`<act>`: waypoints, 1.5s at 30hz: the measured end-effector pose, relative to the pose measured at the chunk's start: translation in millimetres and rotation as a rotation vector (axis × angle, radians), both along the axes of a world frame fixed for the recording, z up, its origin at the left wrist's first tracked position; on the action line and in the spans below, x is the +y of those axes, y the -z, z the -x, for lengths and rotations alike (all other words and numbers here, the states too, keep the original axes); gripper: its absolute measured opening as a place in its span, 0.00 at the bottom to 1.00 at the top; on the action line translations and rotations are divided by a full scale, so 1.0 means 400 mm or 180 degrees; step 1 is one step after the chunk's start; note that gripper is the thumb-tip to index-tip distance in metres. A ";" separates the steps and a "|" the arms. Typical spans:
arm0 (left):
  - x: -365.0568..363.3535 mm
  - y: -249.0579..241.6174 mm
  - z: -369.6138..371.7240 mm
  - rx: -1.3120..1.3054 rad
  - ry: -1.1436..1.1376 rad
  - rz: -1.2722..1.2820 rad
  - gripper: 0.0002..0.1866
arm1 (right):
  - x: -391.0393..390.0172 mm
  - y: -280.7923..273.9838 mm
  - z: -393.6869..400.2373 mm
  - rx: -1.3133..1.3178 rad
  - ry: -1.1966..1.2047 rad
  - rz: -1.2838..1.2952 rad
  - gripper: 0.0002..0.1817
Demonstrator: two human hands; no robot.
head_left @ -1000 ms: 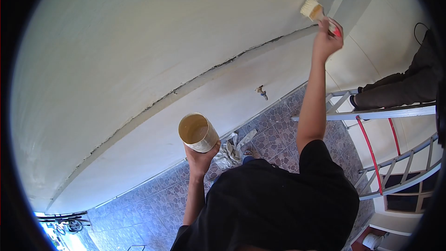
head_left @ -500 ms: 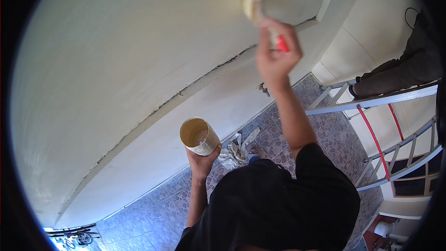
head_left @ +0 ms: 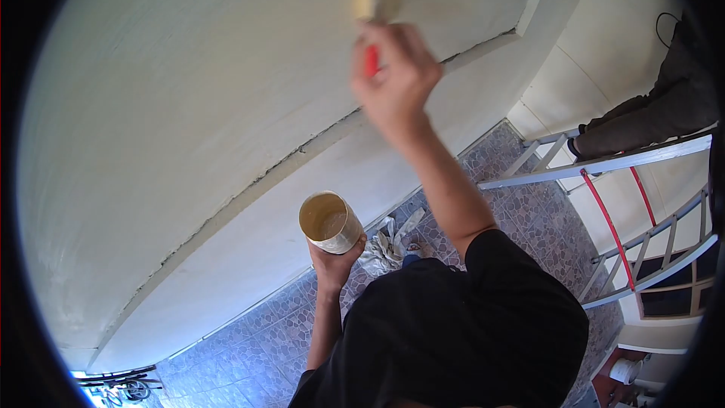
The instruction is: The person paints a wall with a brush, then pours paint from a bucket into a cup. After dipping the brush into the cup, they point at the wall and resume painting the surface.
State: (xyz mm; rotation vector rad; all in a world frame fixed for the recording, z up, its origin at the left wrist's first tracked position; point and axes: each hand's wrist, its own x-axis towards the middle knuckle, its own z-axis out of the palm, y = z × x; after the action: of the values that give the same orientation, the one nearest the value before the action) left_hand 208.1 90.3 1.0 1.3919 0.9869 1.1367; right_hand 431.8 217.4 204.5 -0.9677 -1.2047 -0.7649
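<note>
My right hand (head_left: pixel 398 79) is raised against the pale wall (head_left: pixel 226 68), closed round the red-marked handle of a brush (head_left: pixel 375 1). The cream bristles are at the wall surface and blurred by motion. Lower down, my left hand (head_left: pixel 334 263) holds an open cylindrical container (head_left: pixel 331 222) from below, its mouth tilted toward the camera. Some pale, wet-looking material shows inside it. A cracked ledge (head_left: pixel 302 153) runs diagonally across the wall between the brush and the container.
At the right, a person in dark trousers (head_left: pixel 649 125) is on a metal ladder or scaffold (head_left: pixel 604 168) with red bars. Crumpled cloth or plastic (head_left: pixel 387 245) lies on the patterned tile floor (head_left: pixel 264 340). A tap (head_left: pixel 604 370)-like detail is too small to tell.
My right hand and the brush have moved left along the wall. My left hand and the container have shifted slightly to the right.
</note>
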 end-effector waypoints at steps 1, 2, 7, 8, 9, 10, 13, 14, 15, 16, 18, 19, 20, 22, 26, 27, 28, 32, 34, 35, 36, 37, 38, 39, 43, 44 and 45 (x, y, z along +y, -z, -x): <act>0.001 0.007 0.002 -0.0007 0.0009 0.0005 0.37 | -0.021 0.003 0.054 -0.0118 -0.0270 -0.0009 0.17; 0.006 0.018 0.004 0.0037 0.0029 0.0051 0.37 | -0.055 0.007 0.096 -0.0272 -0.0486 0.0174 0.18; 0.010 0.002 0.002 -0.0061 0.0012 0.0047 0.36 | -0.145 0.010 0.078 -0.0252 -0.1183 0.0104 0.17; 0.009 0.003 0.004 -0.0018 0.0041 0.0023 0.37 | -0.157 0.010 0.027 -0.0127 -0.0887 0.0172 0.15; 0.009 0.004 0.005 0.0022 0.0063 -0.0001 0.37 | -0.155 0.011 -0.034 -0.0006 -0.0597 0.0240 0.14; 0.008 0.011 0.005 0.0005 0.0021 -0.0003 0.37 | -0.137 0.013 -0.097 0.0288 -0.0262 0.0176 0.12; 0.001 0.026 0.012 -0.0023 -0.0061 -0.0007 0.38 | -0.057 0.030 -0.296 0.1067 0.0445 -0.0016 0.08; -0.003 0.023 0.015 -0.0014 -0.0021 0.0054 0.39 | -0.035 0.047 -0.338 0.1064 0.0405 -0.0001 0.08; -0.006 0.022 0.021 -0.0004 0.0015 0.0113 0.40 | -0.011 0.066 -0.369 0.1375 0.0395 0.0102 0.08; -0.009 0.026 0.026 -0.0006 -0.0031 0.0117 0.40 | 0.008 0.081 -0.375 0.1683 0.0384 0.0209 0.07; -0.012 0.045 0.035 0.0041 -0.0030 -0.0006 0.41 | 0.030 0.111 -0.290 0.1231 0.0445 0.0317 0.08; -0.015 0.054 0.041 0.0047 -0.0063 0.0012 0.41 | 0.032 0.131 -0.229 0.0788 0.0557 0.0409 0.10; -0.019 0.064 0.047 0.0059 -0.0090 0.0011 0.41 | 0.024 0.140 -0.153 0.0540 0.0431 0.0383 0.12; -0.028 0.069 0.057 0.0074 -0.0122 0.0015 0.42 | -0.010 0.143 0.009 0.0258 0.0056 0.0364 0.15; -0.044 0.106 0.088 -0.0044 -0.0193 0.0152 0.43 | -0.090 0.153 0.262 0.0025 -0.0917 0.0513 0.18; -0.048 0.119 0.097 -0.0096 -0.0178 0.0238 0.44 | -0.103 0.158 0.313 -0.0061 -0.1194 0.0546 0.19; -0.055 0.116 0.102 -0.0098 -0.0168 0.0245 0.44 | -0.111 0.167 0.357 -0.0159 -0.1534 0.0578 0.19; -0.072 0.109 0.120 -0.0229 -0.0480 0.0149 0.47 | -0.162 0.161 0.421 -0.0229 -0.2411 0.0649 0.18; -0.074 0.113 0.133 -0.0212 -0.0562 0.0109 0.47 | -0.150 0.157 0.375 -0.0216 -0.2537 0.0593 0.17; -0.076 0.113 0.138 -0.0135 -0.0555 0.0117 0.45 | -0.140 0.153 0.332 -0.0186 -0.2647 0.0537 0.16; -0.075 0.112 0.142 -0.0058 -0.0548 0.0119 0.43 | -0.118 0.147 0.278 -0.0165 -0.2471 0.0475 0.16; -0.076 0.109 0.142 0.0028 -0.0536 0.0117 0.41 | -0.094 0.141 0.213 -0.0136 -0.2290 0.0407 0.16; -0.076 0.102 0.138 -0.0008 -0.0554 0.0102 0.39 | -0.078 0.134 0.146 -0.0156 -0.2072 0.0398 0.14; -0.073 0.097 0.134 -0.0015 -0.0579 0.0089 0.39 | -0.065 0.128 0.078 -0.0174 -0.1850 0.0382 0.13; -0.068 0.097 0.113 0.0037 -0.0622 0.0072 0.39 | -0.032 0.142 -0.158 0.0329 -0.1548 0.0463 0.09; -0.066 0.097 0.107 0.0051 -0.0632 0.0067 0.38 | -0.031 0.139 -0.198 0.0509 -0.1498 0.0396 0.09; -0.062 0.095 0.101 0.0056 -0.0639 0.0065 0.38 | -0.029 0.134 -0.237 0.0688 -0.1448 0.0326 0.08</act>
State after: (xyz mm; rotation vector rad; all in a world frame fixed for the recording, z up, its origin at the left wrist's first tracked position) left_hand 167.8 65.4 -36.8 1.3101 1.1680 1.2595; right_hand 526.8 206.0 150.9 -0.7934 -1.2202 -0.2347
